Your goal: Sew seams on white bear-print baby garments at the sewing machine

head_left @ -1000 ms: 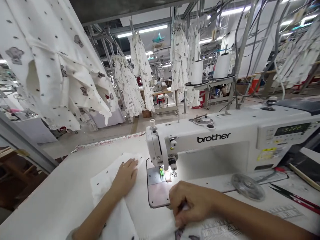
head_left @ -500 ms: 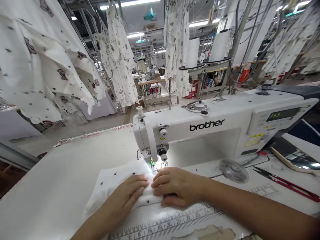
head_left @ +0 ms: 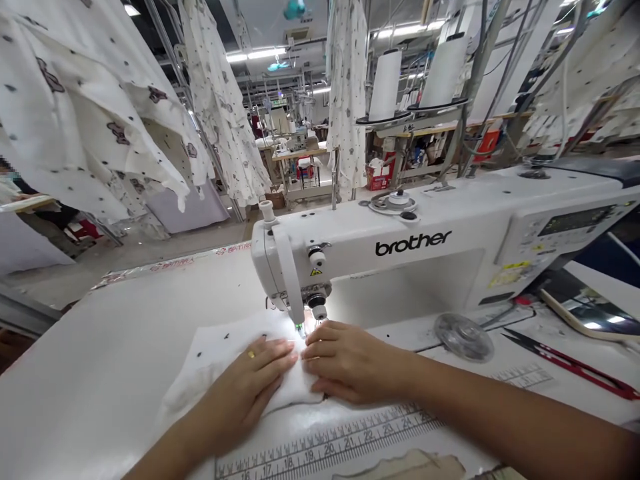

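A piece of white cloth with small dark prints (head_left: 220, 343) lies on the sewing table, its far edge under the lit needle area of a white Brother sewing machine (head_left: 350, 253). My left hand (head_left: 263, 373), with a ring on one finger, rests flat on the cloth, fingers stretched towards the presser foot (head_left: 301, 331). Close beside it on the right, my right hand (head_left: 350, 363) presses the cloth with slightly bent, open fingers. The fingertips of both hands nearly meet just in front of the foot, whose contact with the cloth is partly hidden.
A printed ruler (head_left: 325, 450) runs along the near table edge. To the right lie a clear round disc (head_left: 465, 337), red-handled thread snips (head_left: 575, 367) and a phone (head_left: 595, 303). Thread cones (head_left: 386, 87) stand behind the machine. Printed garments (head_left: 95, 120) hang at the left.
The view has shifted slightly. Both hands stay on the cloth; my right hand's thumb has drawn in closer to its fingers. The machine's display digits no longer show.
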A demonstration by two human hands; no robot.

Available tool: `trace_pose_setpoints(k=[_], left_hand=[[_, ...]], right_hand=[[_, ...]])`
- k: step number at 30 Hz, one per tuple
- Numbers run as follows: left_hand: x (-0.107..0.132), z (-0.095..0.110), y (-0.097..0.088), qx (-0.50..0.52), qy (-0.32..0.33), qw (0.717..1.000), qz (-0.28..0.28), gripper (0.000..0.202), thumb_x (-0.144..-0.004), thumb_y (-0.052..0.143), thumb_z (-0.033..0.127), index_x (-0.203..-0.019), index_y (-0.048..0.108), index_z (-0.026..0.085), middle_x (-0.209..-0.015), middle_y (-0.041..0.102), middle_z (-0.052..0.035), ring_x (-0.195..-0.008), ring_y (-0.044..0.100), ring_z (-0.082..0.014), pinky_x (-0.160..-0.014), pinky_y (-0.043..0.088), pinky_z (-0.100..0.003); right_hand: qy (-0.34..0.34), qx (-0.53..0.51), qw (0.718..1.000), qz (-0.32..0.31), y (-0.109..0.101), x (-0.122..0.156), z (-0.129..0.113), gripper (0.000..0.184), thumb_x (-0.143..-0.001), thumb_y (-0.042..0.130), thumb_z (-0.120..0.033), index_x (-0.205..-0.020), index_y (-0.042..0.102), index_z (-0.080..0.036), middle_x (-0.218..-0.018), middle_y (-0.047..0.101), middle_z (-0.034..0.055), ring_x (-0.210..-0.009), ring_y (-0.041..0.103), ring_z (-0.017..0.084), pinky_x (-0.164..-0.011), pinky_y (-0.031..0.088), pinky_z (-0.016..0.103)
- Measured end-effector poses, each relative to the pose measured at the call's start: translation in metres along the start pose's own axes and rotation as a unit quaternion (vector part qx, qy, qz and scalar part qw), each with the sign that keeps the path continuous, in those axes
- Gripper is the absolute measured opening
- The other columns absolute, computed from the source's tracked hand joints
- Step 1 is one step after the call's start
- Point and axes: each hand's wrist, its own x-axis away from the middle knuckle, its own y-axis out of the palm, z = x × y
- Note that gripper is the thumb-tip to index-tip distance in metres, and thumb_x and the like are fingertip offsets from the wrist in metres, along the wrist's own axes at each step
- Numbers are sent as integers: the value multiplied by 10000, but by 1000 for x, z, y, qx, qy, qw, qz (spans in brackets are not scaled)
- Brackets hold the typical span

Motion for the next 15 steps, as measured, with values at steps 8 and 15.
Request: trace_pose_setpoints(k=[8,15], left_hand=[[-25,-23,-7,19,47,999,14,498,-975,415,115,-1438,448,294,-1430,537,-52,-1308,517,-210,-1122,426,-417],[-32,-34,-9,12,53,999,-2,429,-987,389,135,-1370,516,281,-1410,553,-39,-1306,513,-192,-1148,391,-400]], right_hand=[[49,91,995,-14,-1,-4,4,225,-1027,470,-319,-1006,625,-157,-968,673,60,-1024,539,207,-992,356,369],[60,92,994,-14,1,-2,7,224,-1030,460,-336,-1036,609,-168,-1031,669,54,-1046,529,210,-1025,317,372]])
